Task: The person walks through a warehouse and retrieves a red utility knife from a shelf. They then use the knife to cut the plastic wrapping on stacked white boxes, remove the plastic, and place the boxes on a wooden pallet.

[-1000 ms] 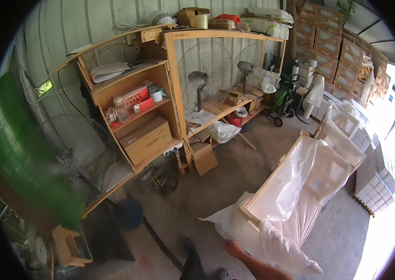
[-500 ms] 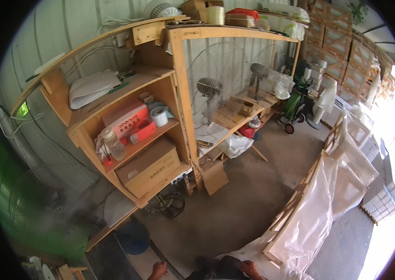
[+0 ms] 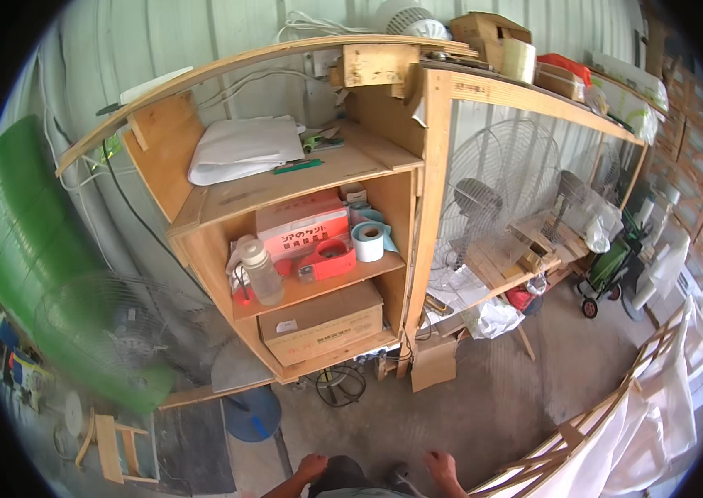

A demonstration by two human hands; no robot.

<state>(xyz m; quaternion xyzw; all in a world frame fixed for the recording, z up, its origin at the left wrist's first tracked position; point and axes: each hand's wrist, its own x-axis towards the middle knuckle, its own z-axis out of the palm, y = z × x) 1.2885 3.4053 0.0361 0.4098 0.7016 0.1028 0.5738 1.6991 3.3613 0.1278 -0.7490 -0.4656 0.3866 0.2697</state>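
Before the wooden shelf unit, the person's left hand and right hand hung low and apart, nothing visible in either; I couldn't tell how tightly the fingers were curled. Nearest the right hand, at lower right, stood the slatted wooden frame with white plastic sheeting beside its slats; nearest the left was a blue round base. The clear bottle and white roll sat mid-shelf, I guessed for easy reach, the carton low, probably for its bulk. Concrete floor gave room to move, narrowed toward the frame's slatted edge.
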